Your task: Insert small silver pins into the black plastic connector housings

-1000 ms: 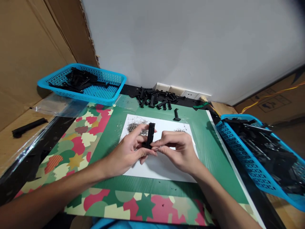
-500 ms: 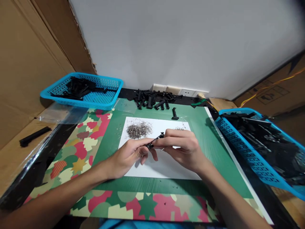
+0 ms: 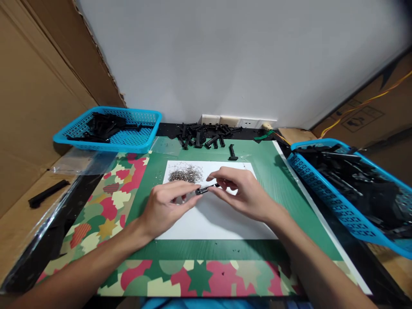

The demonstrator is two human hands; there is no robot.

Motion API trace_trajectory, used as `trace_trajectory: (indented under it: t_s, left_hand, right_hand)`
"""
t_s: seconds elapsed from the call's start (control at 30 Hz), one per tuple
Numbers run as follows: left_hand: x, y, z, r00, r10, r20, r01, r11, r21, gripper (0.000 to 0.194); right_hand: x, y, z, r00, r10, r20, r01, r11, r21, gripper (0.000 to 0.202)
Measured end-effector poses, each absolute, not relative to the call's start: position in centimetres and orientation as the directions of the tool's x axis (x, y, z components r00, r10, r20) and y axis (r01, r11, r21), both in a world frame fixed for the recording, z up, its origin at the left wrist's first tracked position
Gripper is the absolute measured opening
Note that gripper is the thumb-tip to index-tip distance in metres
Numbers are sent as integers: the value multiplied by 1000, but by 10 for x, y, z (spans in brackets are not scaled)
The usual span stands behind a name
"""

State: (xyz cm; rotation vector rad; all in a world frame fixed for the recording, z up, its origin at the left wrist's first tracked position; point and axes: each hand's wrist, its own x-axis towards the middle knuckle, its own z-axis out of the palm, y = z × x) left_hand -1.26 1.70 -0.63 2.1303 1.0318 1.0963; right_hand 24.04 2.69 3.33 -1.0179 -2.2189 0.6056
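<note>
Above the white sheet point(image 3: 212, 223), a small narrow black part point(image 3: 206, 189) is held between both hands. Its left end is pinched by the thumb and fingers of my left hand point(image 3: 172, 204). My right hand point(image 3: 243, 189) has its thumb at the part's right end, with the index finger arched above it. A pile of tiny metal pieces point(image 3: 186, 172) lies on the sheet's upper left, just beyond my left hand. One black part point(image 3: 232, 152) rests on the green mat behind the sheet.
Many black parts are heaped point(image 3: 206, 135) along the wall. A blue basket point(image 3: 128, 143) of black parts stands at the back left, another point(image 3: 341, 214) at the right. A long black piece point(image 3: 48, 193) lies on cardboard at the left.
The black part has been turned to a flatter angle, its long side now showing. My left hand has changed its grip, with the fingers now over the top. My right index finger has lifted.
</note>
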Motion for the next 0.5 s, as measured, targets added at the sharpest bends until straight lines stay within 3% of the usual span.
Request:
trace_trajectory:
  t_s: [0.1, 0.3, 0.4, 0.5]
  left_hand:
    - [-13, 16, -11, 423, 790, 443, 448, -608, 656, 23]
    - [-14, 19, -15, 548, 718, 429, 499, -692, 522, 20]
    - [-14, 20, -15, 574, 698, 428, 502, -713, 489, 22]
    - [-13, 20, -14, 583, 688, 432, 505, -724, 470, 22]
  right_hand:
    - [241, 28, 38, -475, 830, 291, 529, 534, -660, 23]
    - [250, 32, 33, -528, 697, 485, 565, 715, -412, 27]
    - [248, 30, 36, -342, 724, 599, 518, 677, -523, 19]
    - [237, 25, 38, -211, 847, 488, 435, 528, -729, 11]
